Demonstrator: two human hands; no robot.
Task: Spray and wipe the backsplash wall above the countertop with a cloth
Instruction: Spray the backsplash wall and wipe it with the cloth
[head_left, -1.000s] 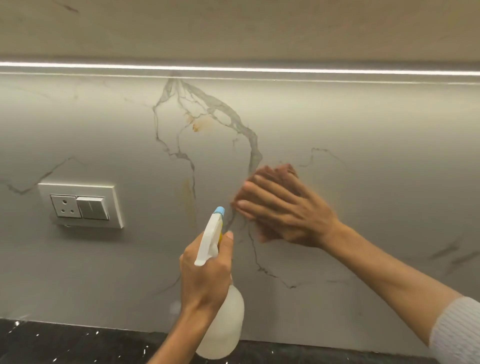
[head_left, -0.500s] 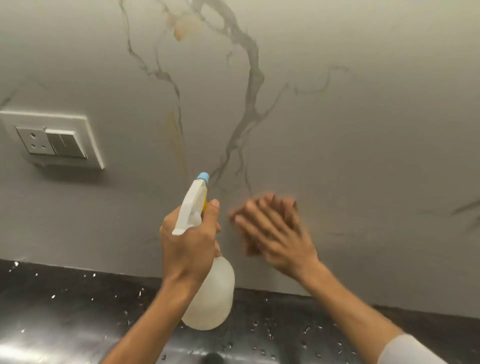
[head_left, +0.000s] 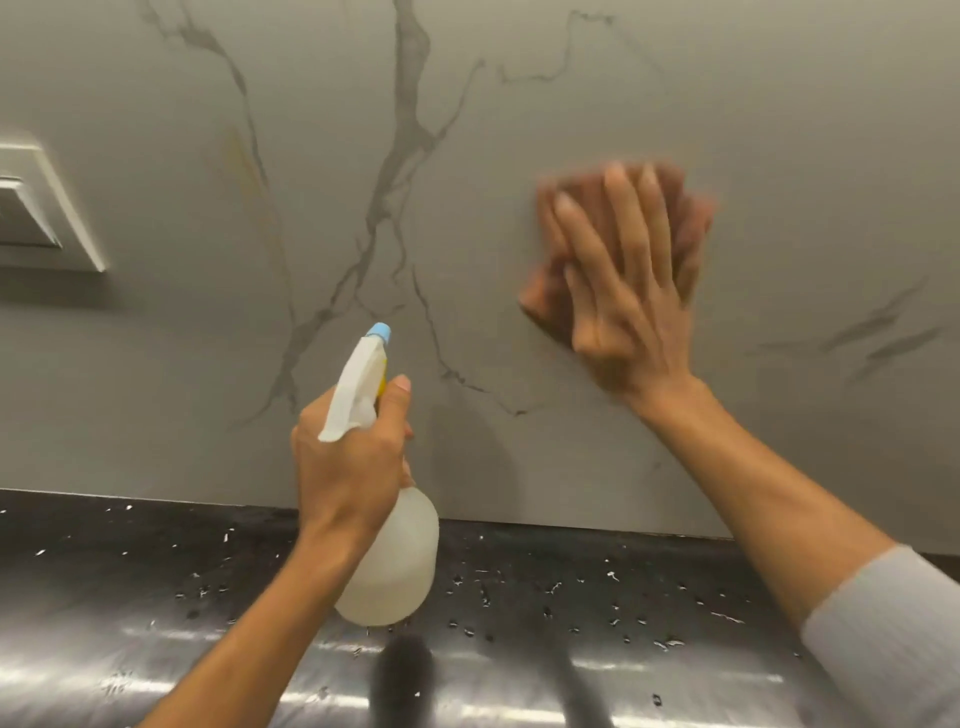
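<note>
- Countertop (head_left: 519, 675): dark, glossy, speckled with pale flecks and droplets; it fills the bottom of the view and meets the wall along its far edge.
- Sleeve (head_left: 893, 623): pale grey, at the lower right, covering the right forearm.
- Spray bottle (head_left: 389, 566): translucent white body, white trigger head, blue nozzle tip pointing up toward the wall; held above the countertop, clear of it.
- Left hand (head_left: 348, 467): fingers curled round the bottle's neck, thumb raised alongside the trigger head.
- Right hand (head_left: 628, 291): fingers straight and spread, palm pressed flat on the cloth; well apart from the left hand, higher and to the right.
- Cloth (head_left: 545, 296): reddish-brown, blurred, pinned between right palm and wall; edges show left of and above the fingers.
- Backsplash wall (head_left: 519, 130): grey with dark veins.
- Switch plate (head_left: 36, 208): white, at the left edge on the wall, partly cropped.
</note>
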